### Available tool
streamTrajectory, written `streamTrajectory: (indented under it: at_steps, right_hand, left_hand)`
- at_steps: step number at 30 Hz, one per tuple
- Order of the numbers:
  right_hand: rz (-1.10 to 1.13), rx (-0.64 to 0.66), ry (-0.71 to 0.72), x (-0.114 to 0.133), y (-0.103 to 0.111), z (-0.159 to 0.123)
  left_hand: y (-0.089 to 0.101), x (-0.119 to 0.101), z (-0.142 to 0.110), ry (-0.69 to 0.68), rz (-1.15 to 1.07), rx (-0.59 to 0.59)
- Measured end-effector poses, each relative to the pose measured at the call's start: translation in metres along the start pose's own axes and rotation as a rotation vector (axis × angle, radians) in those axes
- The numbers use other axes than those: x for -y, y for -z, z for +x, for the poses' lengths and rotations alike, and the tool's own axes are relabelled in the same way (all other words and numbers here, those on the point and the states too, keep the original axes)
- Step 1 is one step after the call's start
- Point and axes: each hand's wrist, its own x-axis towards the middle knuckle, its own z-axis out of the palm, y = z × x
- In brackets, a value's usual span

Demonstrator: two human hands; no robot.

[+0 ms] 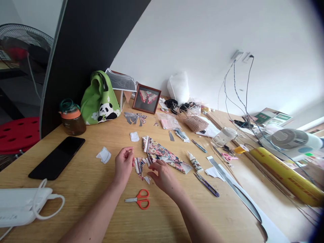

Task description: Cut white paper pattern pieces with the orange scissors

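Note:
Between my hands a small floral fabric piece (139, 167) with a striped border lies low over the table. My left hand (123, 166) is closed, its fingertips pinched at the piece's left edge. Over the right end of it is my right hand (162, 173), fingers bent and thumb held apart from them; part of the fabric is hidden beneath. A larger floral fabric strip (164, 151) stretches behind the right hand. Close to the right thumb lies a small white scrap (147, 180). Orange-handled scissors (138, 199) rest in front of both hands.
White cut pieces (103, 155) and a black phone (58, 158) lie to the left. On the right are a glue bottle (194, 162), purple thread snips (206, 185) and a long curved ruler (235, 189). A green panda bag (101, 98) and a jar (72, 119) stand behind.

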Motion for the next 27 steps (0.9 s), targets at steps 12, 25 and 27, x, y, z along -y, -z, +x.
streamTrajectory:
  at_steps: [12,25,27]
  right_hand:
    - [-0.323,0.079,0.328,0.017,-0.033,0.033]
    - [0.058,-0.054,0.060,0.015,-0.010,0.073]
    - [-0.001,-0.012,0.116,0.019,-0.008,0.061]
  left_hand:
    - [-0.001,-0.005,-0.001,-0.011,-0.015,-0.003]
    - [0.003,-0.011,-0.001,-0.075,-0.091,-0.131]
    - [0.003,-0.012,0.000,-0.074,-0.107,-0.132]
